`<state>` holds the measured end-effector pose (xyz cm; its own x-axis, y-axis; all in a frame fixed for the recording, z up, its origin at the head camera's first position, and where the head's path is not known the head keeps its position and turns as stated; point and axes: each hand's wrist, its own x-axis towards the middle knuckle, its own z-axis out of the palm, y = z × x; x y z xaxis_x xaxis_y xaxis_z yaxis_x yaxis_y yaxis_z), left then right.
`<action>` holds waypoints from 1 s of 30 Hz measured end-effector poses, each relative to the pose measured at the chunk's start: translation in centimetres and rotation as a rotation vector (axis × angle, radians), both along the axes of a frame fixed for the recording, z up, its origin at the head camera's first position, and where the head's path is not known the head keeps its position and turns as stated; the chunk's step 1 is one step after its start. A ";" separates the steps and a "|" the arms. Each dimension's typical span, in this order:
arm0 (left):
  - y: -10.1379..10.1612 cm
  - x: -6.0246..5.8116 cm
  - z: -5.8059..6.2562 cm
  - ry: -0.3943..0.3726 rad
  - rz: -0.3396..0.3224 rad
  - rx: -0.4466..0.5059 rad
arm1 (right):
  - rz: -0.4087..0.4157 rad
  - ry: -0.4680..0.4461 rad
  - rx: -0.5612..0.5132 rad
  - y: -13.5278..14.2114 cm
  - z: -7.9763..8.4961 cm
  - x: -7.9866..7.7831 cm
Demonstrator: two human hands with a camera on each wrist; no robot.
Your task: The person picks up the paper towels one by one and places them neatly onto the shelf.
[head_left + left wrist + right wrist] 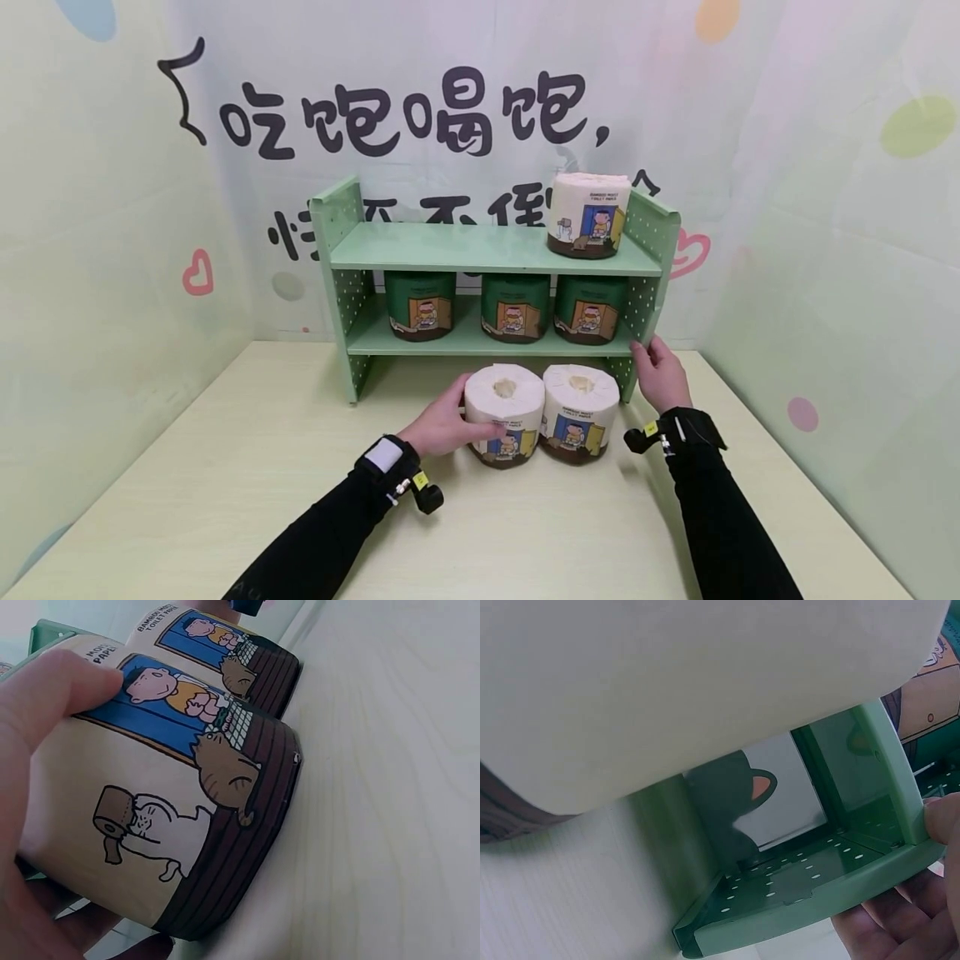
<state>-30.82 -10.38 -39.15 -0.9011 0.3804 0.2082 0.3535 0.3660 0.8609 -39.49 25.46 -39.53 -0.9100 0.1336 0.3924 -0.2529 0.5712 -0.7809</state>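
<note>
My left hand (441, 423) grips a white toilet paper roll (502, 417) standing upright on the table, thumb across its printed front and the other fingers round its far left side. A second white toilet paper roll (580, 423) stands close at its right. In the left wrist view the thumb (64, 686) lies over the cartoon picture of the held roll (150, 795). At the lower right of the green shelf (442, 246), my right hand (663, 375) holds the edge of the side panel. The right wrist view shows its thumb and fingers (900, 907) around that panel (795, 930).
On the shelf's middle level stand three green-wrapped rolls: left roll (422, 307), middle roll (514, 310), right roll (589, 310). One white roll (588, 218) sits at the top level's right end. Behind the shelf hangs a printed backdrop (480, 50); the pale table (225, 500) extends in front.
</note>
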 end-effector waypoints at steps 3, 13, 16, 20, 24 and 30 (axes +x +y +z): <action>0.0 0.1 0.0 0.010 0.010 0.004 | 0.004 0.004 0.002 0.0 0.0 0.0; -0.6 0.0 0.1 0.048 -0.008 0.005 | 0.005 0.011 0.006 -0.2 0.0 0.0; -1.0 -1.2 -1.0 0.051 -0.023 0.008 | 0.008 0.008 0.005 -0.2 0.0 0.0; -1.6 -2.8 -2.2 0.040 -0.029 0.011 | 0.005 -0.005 0.003 -0.1 -0.1 0.0; -1.9 -2.8 -1.6 0.041 -0.027 0.023 | 0.005 -0.006 0.004 0.0 -0.2 0.0; -2.2 -2.7 -0.3 0.073 -0.038 0.076 | 0.007 -0.007 0.005 0.1 -0.1 0.0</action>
